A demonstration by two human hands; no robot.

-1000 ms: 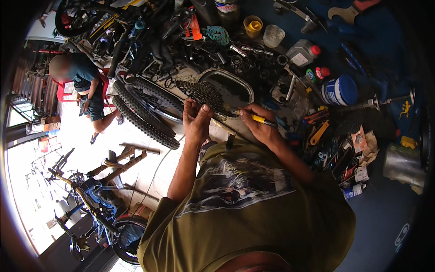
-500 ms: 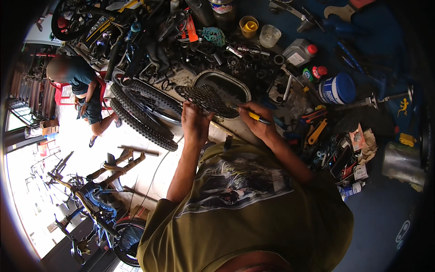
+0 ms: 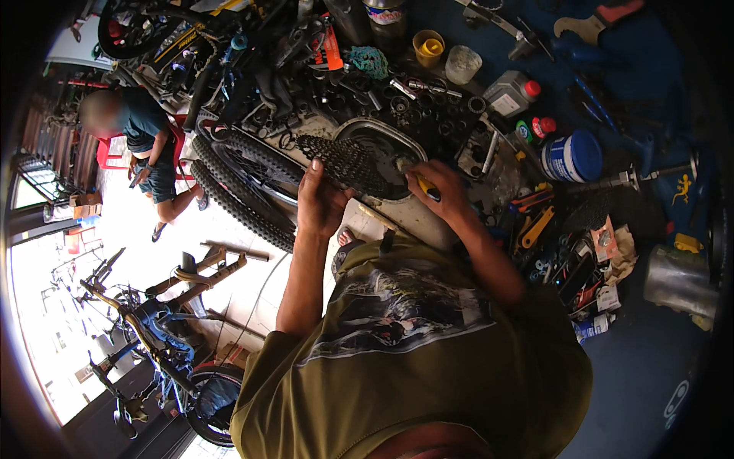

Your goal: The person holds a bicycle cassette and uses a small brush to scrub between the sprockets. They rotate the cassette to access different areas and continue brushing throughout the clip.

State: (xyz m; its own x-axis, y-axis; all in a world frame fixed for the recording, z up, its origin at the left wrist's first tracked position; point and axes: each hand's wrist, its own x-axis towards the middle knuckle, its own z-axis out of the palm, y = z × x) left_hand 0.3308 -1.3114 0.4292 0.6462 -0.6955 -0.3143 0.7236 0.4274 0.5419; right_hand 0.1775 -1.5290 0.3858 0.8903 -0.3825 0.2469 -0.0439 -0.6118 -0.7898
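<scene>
A dark bicycle cassette (image 3: 348, 162), a stack of toothed sprockets, is tilted in my left hand (image 3: 321, 200), whose thumb lies on its near left edge. Behind and partly below it sits an oval metal basin (image 3: 380, 122) with dark contents. My right hand (image 3: 443, 191) is closed on a slim tool with a yellow-and-black handle (image 3: 429, 188), at the basin's right side. The tool's working end is too dark and small to make out.
Bicycle tyres (image 3: 237, 195) lie left of the basin. Loose parts and sockets crowd the bench behind it. On the right are a blue-lidded tub (image 3: 572, 154), a grey bottle (image 3: 512, 93) and pliers (image 3: 533, 197). A seated person (image 3: 145, 130) is at far left.
My right hand has turned and risen slightly, so the tool's handle points more toward me. My left hand has shifted left, its thumb now up along the cassette's edge.
</scene>
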